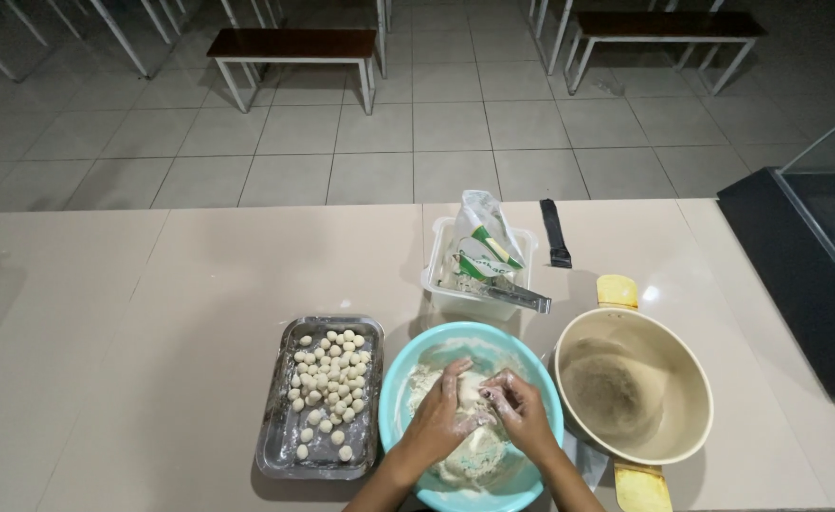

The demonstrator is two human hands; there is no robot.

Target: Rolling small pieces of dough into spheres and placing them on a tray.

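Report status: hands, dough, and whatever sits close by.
Left hand and right hand both in the teal bowl, pressing floury dough. Metal tray of dough balls to the left, beige pan to the right. Nothing blocking.

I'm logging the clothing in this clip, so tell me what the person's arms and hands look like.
Both forearms are bare, with no sleeves, gloves, watch or rings in view. The left hand and right hand are dusted with white flour, thickest on the fingers and knuckles.
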